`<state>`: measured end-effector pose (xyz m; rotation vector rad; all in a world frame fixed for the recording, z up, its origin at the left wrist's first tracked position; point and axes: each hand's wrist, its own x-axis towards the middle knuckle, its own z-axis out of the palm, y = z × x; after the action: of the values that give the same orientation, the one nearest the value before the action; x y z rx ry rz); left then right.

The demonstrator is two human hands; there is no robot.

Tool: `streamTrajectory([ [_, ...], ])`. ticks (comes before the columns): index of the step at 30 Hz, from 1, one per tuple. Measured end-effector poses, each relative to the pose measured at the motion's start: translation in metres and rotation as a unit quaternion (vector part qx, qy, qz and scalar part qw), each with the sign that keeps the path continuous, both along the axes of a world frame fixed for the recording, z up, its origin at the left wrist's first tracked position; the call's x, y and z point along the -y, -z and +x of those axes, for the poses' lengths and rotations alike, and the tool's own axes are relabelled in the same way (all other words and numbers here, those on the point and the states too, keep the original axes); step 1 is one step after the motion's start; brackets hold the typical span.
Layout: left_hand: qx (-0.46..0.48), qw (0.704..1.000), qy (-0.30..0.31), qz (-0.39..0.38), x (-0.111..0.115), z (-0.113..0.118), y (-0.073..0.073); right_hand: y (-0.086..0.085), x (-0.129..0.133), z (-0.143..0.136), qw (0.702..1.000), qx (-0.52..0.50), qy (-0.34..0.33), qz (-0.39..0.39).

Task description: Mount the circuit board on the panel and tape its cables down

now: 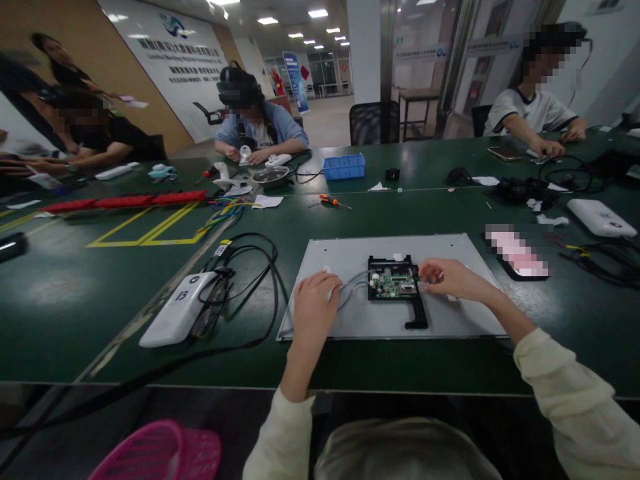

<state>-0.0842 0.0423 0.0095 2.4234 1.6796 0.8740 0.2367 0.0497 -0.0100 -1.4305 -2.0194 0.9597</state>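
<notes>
A grey flat panel [345,257] lies on the table in front of me. On it sits a black plastic bracket [416,312] carrying a green circuit board [393,283]. Thin grey-blue wires [353,280] run from the board's left side to my left hand [315,303], whose fingers are closed around them over the panel's left part. My right hand [450,277] is at the bracket's right edge, fingers curled together in a pinch. Whatever is between those fingertips is too small to make out.
A white power bank [177,313] with black cables lies to the left, a phone [517,253] to the right. Beyond the panel are an orange screwdriver [335,201] and a blue bin [344,167]. A pink basket [165,453] stands below the table edge. Other people sit across.
</notes>
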Motion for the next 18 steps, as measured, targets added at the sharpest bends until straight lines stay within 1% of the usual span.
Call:
streamTrajectory([
  [2, 0.007, 0.999, 0.023, -0.036, -0.011, -0.008, 0.001, 0.001, -0.001, 0.005, 1.000, -0.004, 0.013, 0.005],
  [4, 0.006, 0.997, 0.033, -0.068, -0.018, -0.015, 0.005, 0.001, -0.001, 0.014, 0.999, -0.002, 0.043, 0.026],
  [7, -0.008, 0.996, 0.023, -0.082, -0.022, -0.022, 0.010, 0.003, -0.002, 0.033, 0.991, 0.023, 0.114, 0.059],
  [10, -0.016, 0.997, 0.002, -0.074, -0.022, -0.024, 0.011, 0.008, -0.002, 0.051, 0.984, 0.067, 0.154, 0.065],
  [14, -0.030, 0.998, -0.015, -0.060, -0.018, -0.018, 0.006, 0.015, -0.002, 0.063, 0.974, 0.108, 0.181, 0.078],
  [16, -0.039, 0.998, -0.006, -0.046, -0.015, -0.012, 0.003, 0.017, -0.003, 0.061, 0.971, 0.113, 0.190, 0.097],
  [18, -0.042, 0.998, 0.022, -0.034, -0.009, -0.002, -0.002, 0.016, -0.003, 0.056, 0.968, 0.108, 0.190, 0.121],
])
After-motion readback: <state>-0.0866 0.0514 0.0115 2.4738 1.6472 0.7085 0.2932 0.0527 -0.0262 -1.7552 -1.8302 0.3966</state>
